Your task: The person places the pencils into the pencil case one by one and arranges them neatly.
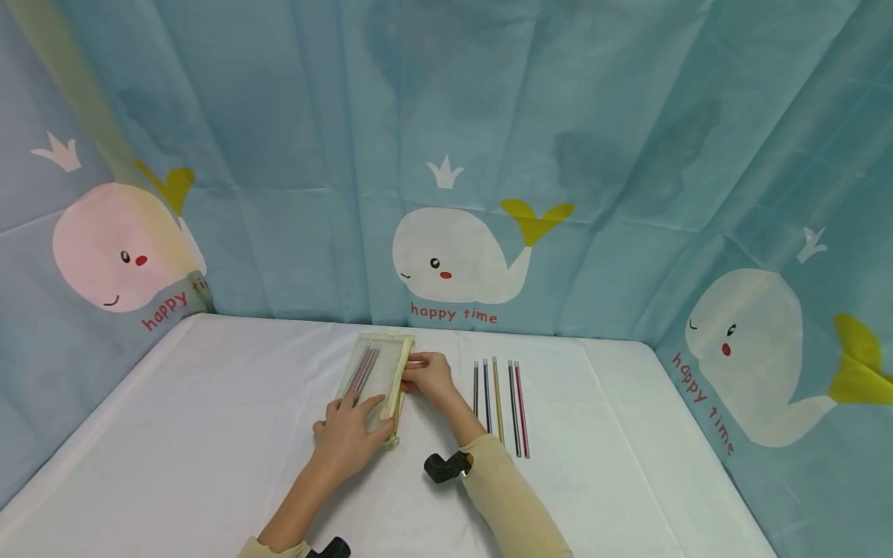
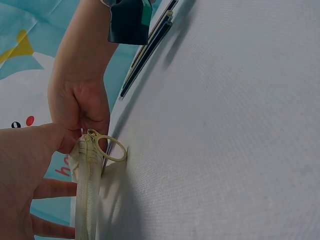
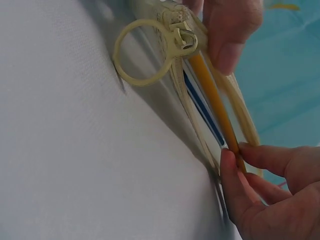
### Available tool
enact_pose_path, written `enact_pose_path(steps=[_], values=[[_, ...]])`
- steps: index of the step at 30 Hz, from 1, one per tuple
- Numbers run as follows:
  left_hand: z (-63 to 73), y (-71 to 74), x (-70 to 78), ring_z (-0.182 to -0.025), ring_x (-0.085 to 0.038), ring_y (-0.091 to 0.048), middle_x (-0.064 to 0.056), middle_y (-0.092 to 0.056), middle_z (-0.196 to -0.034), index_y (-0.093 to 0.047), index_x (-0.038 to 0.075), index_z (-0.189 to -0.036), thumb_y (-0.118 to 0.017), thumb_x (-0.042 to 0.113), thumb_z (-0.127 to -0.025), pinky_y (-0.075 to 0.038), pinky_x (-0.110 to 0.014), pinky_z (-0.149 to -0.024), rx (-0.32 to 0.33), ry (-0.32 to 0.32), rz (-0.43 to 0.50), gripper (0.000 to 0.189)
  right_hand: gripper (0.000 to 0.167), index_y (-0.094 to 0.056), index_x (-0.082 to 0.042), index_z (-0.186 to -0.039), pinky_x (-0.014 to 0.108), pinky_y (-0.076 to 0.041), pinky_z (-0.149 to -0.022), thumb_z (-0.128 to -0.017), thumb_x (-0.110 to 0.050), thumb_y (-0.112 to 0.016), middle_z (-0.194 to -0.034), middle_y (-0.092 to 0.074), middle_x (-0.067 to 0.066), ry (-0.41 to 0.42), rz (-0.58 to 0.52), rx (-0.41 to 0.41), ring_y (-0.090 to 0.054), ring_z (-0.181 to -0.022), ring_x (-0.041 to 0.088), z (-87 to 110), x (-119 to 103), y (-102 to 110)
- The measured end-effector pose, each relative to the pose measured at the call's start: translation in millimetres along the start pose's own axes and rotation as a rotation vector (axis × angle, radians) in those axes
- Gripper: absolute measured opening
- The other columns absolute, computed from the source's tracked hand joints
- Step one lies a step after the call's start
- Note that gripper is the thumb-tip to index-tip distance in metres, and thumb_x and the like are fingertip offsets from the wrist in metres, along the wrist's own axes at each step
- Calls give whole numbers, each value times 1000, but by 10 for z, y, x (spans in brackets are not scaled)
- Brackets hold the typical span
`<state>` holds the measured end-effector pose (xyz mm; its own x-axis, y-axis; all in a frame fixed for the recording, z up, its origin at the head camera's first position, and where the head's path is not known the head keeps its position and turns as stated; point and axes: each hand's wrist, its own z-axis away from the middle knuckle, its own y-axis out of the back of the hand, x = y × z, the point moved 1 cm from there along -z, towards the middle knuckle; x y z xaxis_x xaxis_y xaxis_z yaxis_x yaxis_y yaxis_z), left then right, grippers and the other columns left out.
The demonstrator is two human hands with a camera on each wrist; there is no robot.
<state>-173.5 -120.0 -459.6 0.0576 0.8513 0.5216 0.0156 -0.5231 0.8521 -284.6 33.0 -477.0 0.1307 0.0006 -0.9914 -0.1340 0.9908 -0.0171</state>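
A see-through pencil pouch [image 1: 387, 372] with a cream zipper edge lies at the table's middle, several pencils [image 1: 363, 368] showing inside. My left hand [image 1: 346, 435] holds its near end, fingers spread across it and thumb by the zipper edge. With thumb and fingertips, my right hand [image 3: 280, 190] pinches a yellow pencil [image 3: 212, 92] lying lengthwise in the unzipped gap. A blue pencil [image 3: 202, 105] is beside it in the gap. The round zipper pull [image 3: 120, 55] hangs from the pouch's near end, close to the left hand.
To the right, several pencils lie side by side on the white tablecloth, among them a gold one [image 1: 497, 387] and a red one [image 1: 522, 415], partly behind the right forearm. A blue whale-print curtain [image 1: 628, 256] closes off the back and sides.
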Motion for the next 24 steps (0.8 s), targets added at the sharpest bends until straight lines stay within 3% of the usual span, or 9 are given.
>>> enact_pose_path(steps=[24], values=[[7, -3, -4, -136, -61, -42, -34, -49, -151, -67, 11, -142, -65, 41, -100, -40, -79, -87, 9, -6, 1, 52, 37, -64, 18, -126, 33, -64, -72, -90, 13, -67, -98, -73, 19, -1, 5, -5, -71, -69, 14, -13, -25, -121]])
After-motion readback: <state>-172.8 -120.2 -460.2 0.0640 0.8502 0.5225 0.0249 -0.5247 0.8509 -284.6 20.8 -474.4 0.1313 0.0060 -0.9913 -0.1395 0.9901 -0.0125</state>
